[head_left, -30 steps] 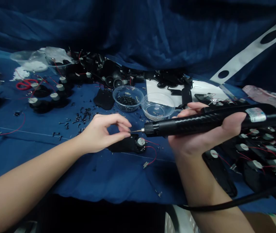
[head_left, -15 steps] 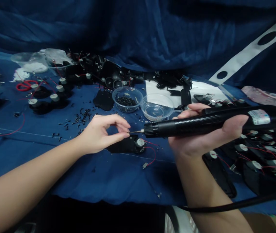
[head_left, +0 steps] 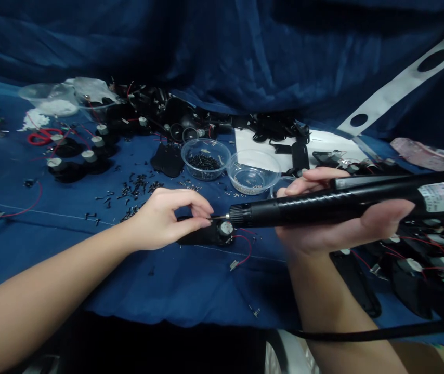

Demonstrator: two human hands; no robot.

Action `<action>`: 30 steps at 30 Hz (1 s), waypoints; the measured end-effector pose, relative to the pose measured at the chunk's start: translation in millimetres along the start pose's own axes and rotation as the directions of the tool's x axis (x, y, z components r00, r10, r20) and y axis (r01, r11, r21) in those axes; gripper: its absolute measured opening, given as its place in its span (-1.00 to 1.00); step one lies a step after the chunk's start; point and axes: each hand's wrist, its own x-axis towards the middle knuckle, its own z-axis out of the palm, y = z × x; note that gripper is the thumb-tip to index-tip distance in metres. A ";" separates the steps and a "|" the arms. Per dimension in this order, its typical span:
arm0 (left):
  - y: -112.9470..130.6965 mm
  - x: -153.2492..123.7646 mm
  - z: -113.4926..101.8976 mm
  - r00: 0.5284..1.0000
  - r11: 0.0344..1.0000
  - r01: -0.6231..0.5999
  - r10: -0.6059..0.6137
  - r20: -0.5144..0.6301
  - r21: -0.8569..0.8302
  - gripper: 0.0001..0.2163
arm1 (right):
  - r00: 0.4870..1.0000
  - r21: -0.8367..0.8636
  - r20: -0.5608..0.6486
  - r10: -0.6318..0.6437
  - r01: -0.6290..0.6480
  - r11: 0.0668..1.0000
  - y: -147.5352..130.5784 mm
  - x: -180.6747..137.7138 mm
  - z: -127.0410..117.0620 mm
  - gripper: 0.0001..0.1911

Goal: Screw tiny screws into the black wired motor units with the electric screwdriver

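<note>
My right hand grips a black electric screwdriver that lies almost level, its bit pointing left. My left hand is pinched at the bit's tip, thumb and fingers pressed together on something too small to make out. Just below the tip lies a black part with a small round motor and a red wire. The tool's black cable runs along the bottom right.
Two clear plastic bowls, one of dark screws and one of small bright ones, stand behind the hands. Loose screws are scattered on the blue cloth. Black motor parts lie at left and right.
Both hands and the screwdriver have dropped a little toward the black part on the cloth; the tool has slid slightly to the right in view. The pinch at the bit is unchanged.
</note>
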 end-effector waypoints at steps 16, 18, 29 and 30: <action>6.2 19.2 28.4 0.903 0.880 0.208 -0.341 0.262 0.427 -0.93 | 0.773 -0.061 0.634 -0.040 0.102 0.993 -17.3 24.1 18.7 -0.60; 4.7 19.9 29.3 0.890 0.869 0.241 -0.376 0.260 0.432 -0.93 | 0.750 -0.070 0.660 -0.042 0.117 0.991 -14.7 24.4 19.6 -0.61; 4.2 20.3 31.6 0.870 0.870 0.257 -0.398 0.291 0.422 -0.92 | 0.685 -0.067 0.729 0.013 0.053 0.996 -15.3 28.1 21.9 -0.61; 3.8 20.2 32.1 0.871 0.872 0.248 -0.391 0.296 0.421 -0.92 | 0.684 -0.063 0.729 0.015 0.045 0.997 -15.2 28.0 21.9 -0.61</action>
